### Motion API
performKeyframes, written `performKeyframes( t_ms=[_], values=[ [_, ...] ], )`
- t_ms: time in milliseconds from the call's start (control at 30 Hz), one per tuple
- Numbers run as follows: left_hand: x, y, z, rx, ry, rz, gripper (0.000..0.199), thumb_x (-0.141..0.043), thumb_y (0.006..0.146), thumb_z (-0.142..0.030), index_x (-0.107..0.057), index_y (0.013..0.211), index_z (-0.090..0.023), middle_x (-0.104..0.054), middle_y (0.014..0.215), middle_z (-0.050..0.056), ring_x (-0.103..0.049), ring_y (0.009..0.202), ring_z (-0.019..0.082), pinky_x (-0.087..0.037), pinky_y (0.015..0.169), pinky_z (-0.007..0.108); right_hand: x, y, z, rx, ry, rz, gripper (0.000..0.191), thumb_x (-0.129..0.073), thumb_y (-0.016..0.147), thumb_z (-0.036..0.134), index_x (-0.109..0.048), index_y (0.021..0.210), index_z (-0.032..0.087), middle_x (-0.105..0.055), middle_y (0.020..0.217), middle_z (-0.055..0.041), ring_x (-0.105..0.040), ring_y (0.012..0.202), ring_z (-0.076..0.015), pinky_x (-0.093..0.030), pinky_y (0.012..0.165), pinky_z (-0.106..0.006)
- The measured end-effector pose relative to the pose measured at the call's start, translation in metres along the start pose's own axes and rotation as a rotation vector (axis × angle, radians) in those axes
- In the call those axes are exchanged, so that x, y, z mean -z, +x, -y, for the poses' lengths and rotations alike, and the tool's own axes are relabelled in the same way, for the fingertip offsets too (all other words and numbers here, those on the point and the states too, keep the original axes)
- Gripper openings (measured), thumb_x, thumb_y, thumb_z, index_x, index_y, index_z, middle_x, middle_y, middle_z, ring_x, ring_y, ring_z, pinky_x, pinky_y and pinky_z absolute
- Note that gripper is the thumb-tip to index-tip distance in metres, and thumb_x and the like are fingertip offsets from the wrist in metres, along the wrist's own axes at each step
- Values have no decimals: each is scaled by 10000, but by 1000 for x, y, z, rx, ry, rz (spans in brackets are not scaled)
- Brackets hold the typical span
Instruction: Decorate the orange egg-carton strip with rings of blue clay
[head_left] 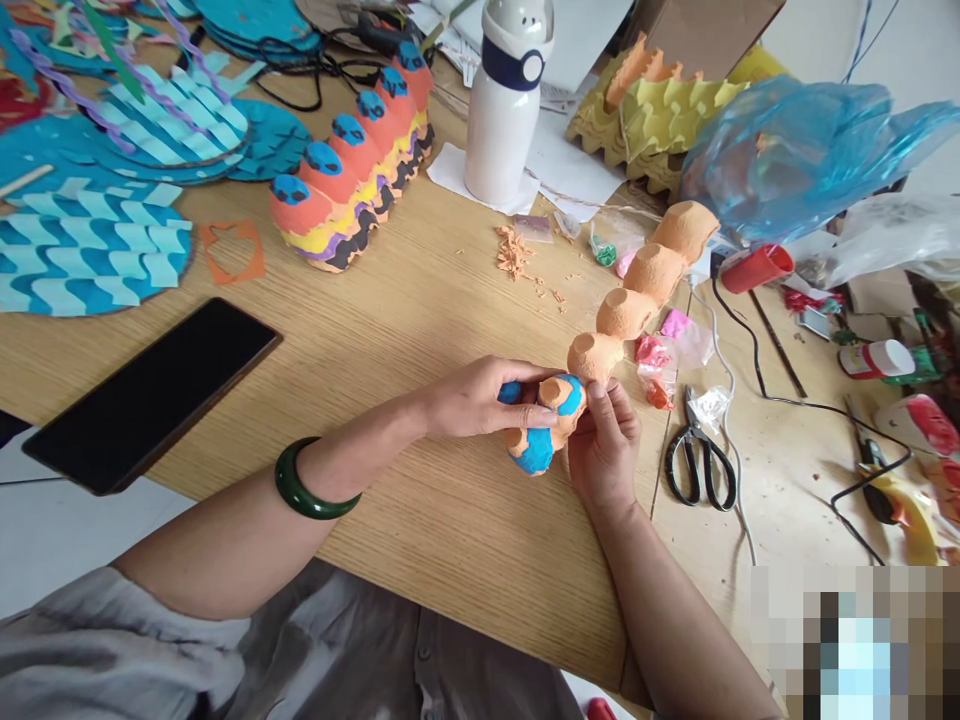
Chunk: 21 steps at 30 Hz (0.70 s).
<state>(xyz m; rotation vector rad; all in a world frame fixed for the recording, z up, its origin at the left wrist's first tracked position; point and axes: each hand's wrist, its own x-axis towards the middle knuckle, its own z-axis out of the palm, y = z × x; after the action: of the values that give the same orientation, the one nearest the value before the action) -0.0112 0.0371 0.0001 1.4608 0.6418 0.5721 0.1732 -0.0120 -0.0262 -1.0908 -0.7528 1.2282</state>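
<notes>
A strip of orange egg-carton cups [626, 312] runs from the table's middle toward me, its near end raised in my hands. Blue clay-like patches [534, 450] cover parts of the near cups; the farther cups are plain orange. My left hand [484, 400] has its thumb and fingers closed around the blue-patched end. From the other side, my right hand [611, 445] pinches the strip's edge between thumb and curled fingers. What lies under the fingers is hidden.
A painted egg-carton piece [341, 185] and a white bottle [502, 120] stand behind. A black phone [154, 390] lies left, near blue woven paper discs [90, 250]. Scissors [699, 465], cables and a red tube [757, 268] lie right. Orange scraps [514, 252] sit mid-table.
</notes>
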Motion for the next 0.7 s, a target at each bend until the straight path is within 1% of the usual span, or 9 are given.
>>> performKeyframes(
  t_ms=[67,133,200,300,367,433,533,633,700],
  values=[
    [1,0,-2,19,-22,29,414,-761,861,-375,-741,1190,-126,-701,870,29,-644,806,160,-518,731,271,0,0,0,-3,10,5,327,-842,803,478,-625,734,243,-538,652,62,-447,561,-85,-358,495,-214],
    [1,-1,-3,30,-55,49,424,-779,847,-392,-747,1178,-129,-707,869,28,-639,781,153,-515,715,270,-1,-1,0,7,20,5,318,-845,808,466,-634,732,240,-535,642,65,-457,563,-82,-370,499,-209],
    [0,-2,-4,37,-76,24,449,-774,861,-438,-748,1206,-152,-742,981,49,-669,874,172,-529,773,279,-2,-3,0,30,22,8,305,-850,808,458,-648,738,241,-564,648,64,-486,572,-84,-403,513,-209],
    [-3,-2,-2,23,18,-69,460,-729,900,-494,-747,1227,-171,-749,1075,60,-677,997,200,-522,839,288,-4,-4,1,50,14,14,291,-854,809,449,-663,746,239,-627,688,54,-534,602,-87,-455,554,-213],
    [-4,-2,-1,-14,118,-92,423,-696,923,-475,-748,1200,-160,-732,1035,57,-662,970,193,-509,827,284,-4,-5,2,49,12,8,296,-854,812,444,-660,735,233,-617,677,57,-523,598,-81,-453,557,-206],
    [-4,-2,0,-51,197,-86,361,-674,933,-451,-752,1110,-146,-697,946,44,-629,883,172,-487,772,270,-4,-5,2,45,13,1,302,-853,814,446,-659,732,229,-599,661,62,-501,588,-76,-444,549,-199],
    [-2,-1,0,-78,242,-82,322,-674,924,-452,-737,981,-141,-637,822,21,-570,778,149,-452,696,257,-2,-3,1,43,4,0,307,-852,811,462,-658,744,233,-607,673,60,-510,594,-79,-447,547,-198],
    [-1,-1,-1,-60,194,-71,314,-706,895,-400,-742,1078,-147,-685,897,34,-602,829,158,-476,730,261,-2,-2,0,43,-10,-7,322,-852,802,473,-642,741,236,-592,663,64,-502,574,-79,-440,524,-198],
    [-1,-1,-2,-25,127,-51,393,-750,852,-360,-732,1187,-155,-724,1008,50,-632,885,167,-500,756,266,-2,-2,0,43,-9,-8,321,-849,802,474,-638,747,238,-593,663,64,-506,567,-81,-442,508,-198]
  ],
)
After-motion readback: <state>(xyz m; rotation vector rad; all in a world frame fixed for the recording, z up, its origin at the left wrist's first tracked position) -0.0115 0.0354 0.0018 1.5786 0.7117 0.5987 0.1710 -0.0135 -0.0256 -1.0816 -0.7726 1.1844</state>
